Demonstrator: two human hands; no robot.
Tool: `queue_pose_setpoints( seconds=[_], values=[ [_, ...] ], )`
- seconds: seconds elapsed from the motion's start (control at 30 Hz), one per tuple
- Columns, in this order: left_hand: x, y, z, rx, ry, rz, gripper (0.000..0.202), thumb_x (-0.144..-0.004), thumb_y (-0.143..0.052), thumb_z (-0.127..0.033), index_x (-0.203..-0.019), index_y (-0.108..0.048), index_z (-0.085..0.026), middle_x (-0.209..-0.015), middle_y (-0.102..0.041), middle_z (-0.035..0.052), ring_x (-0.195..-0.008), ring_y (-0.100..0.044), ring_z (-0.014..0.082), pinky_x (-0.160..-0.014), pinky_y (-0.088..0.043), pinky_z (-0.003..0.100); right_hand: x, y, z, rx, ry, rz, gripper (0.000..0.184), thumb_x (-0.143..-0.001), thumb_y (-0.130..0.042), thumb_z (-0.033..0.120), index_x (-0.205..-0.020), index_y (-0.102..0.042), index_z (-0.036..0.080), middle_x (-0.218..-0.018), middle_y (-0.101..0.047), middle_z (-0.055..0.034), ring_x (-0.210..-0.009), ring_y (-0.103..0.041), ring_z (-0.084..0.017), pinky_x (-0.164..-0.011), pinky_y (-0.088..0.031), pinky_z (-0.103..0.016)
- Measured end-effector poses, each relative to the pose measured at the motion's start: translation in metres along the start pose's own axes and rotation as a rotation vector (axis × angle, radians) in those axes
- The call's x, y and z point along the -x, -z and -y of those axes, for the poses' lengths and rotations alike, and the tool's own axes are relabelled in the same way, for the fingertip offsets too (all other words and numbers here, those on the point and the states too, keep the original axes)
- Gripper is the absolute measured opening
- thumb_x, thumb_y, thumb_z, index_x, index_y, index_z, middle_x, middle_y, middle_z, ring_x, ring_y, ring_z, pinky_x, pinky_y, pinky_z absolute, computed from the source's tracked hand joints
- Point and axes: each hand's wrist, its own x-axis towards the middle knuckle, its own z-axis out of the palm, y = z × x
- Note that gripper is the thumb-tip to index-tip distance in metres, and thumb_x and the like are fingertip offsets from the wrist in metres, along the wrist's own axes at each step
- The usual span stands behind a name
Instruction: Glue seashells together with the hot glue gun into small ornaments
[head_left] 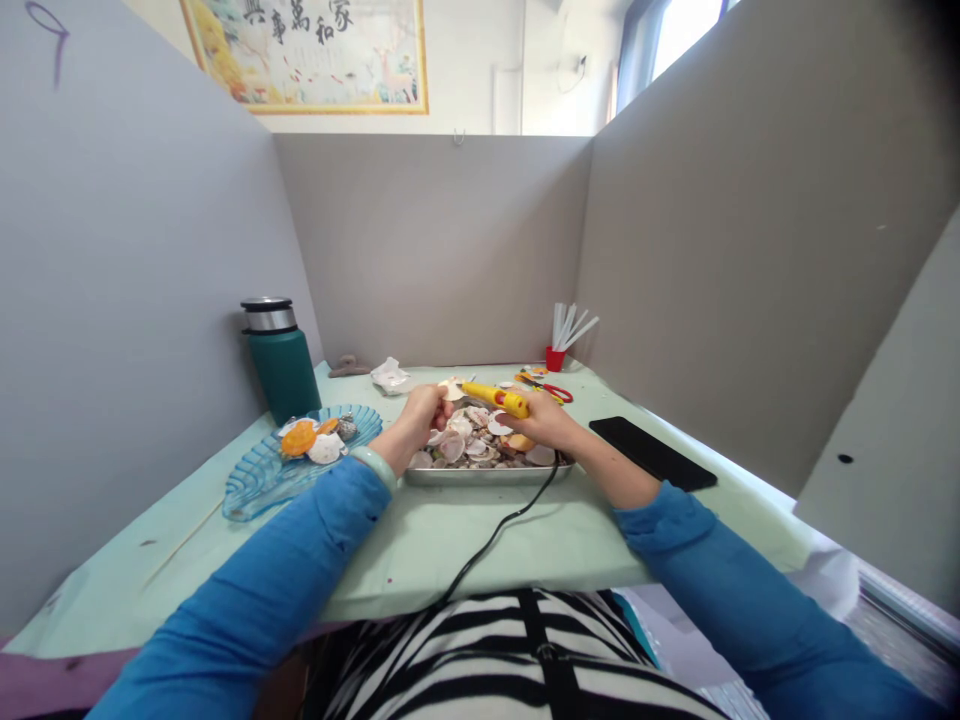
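My right hand [546, 418] is wrapped round a yellow hot glue gun [496, 398], whose nozzle points left. Its black cord [499, 525] runs down over the table edge. Between the fingers of my left hand [422, 415] is a pale seashell [452, 388], close to the nozzle; whether the two touch I cannot tell. Both hands are above a metal tray [480, 478] heaped with shells [472, 438] and small pebbles.
At left, a blue scalloped plate [247, 490] carries orange and white shells, beside a green bottle [285, 370]. A black phone [651, 452] lies at right. Behind are red-handled scissors [556, 392], a red cup [555, 358] of glue sticks and crumpled white wrapping [390, 375]. Grey partitions [435, 240] enclose the table.
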Motion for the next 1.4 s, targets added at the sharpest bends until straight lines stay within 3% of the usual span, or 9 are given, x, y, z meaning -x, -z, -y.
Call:
queue_pose_setpoints(
  seconds=[0.4,0.77,1.4],
  values=[
    [-0.008,0.004,0.007,-0.119,-0.065,-0.060,0.011,-0.068,-0.040,-0.020,-0.058,-0.042,-0.018,-0.037,-0.042,-0.0030,-0.027,-0.029,0.0068,-0.033,-0.019,0.021,0.000,0.002,0.002,0.034,0.030,-0.034,0.018,-0.072,-0.054,0.034,-0.075,-0.060,0.017,-0.067,-0.056,0.0008,-0.062,-0.048,-0.011,-0.056,-0.031,-0.020],
    [-0.009,0.005,0.010,-0.277,-0.179,-0.061,0.012,-0.070,-0.041,-0.023,-0.061,-0.043,-0.016,-0.044,-0.049,-0.0021,-0.027,-0.033,0.0057,-0.033,-0.021,0.020,-0.002,-0.001,0.001,-0.115,-0.104,-0.090,0.028,-0.072,-0.053,0.041,-0.077,-0.063,0.015,-0.064,-0.057,0.0011,-0.059,-0.050,-0.012,-0.054,-0.035,-0.021],
    [-0.004,0.002,0.009,-0.634,-0.262,-0.103,0.020,-0.078,-0.038,-0.023,-0.064,-0.049,-0.015,-0.046,-0.054,-0.0009,-0.032,-0.039,0.0060,-0.037,-0.025,0.018,-0.004,-0.005,-0.004,-0.124,-0.143,-0.129,0.028,-0.071,-0.054,0.042,-0.075,-0.063,0.016,-0.063,-0.059,-0.0008,-0.056,-0.050,-0.012,-0.049,-0.037,-0.022]
  ],
)
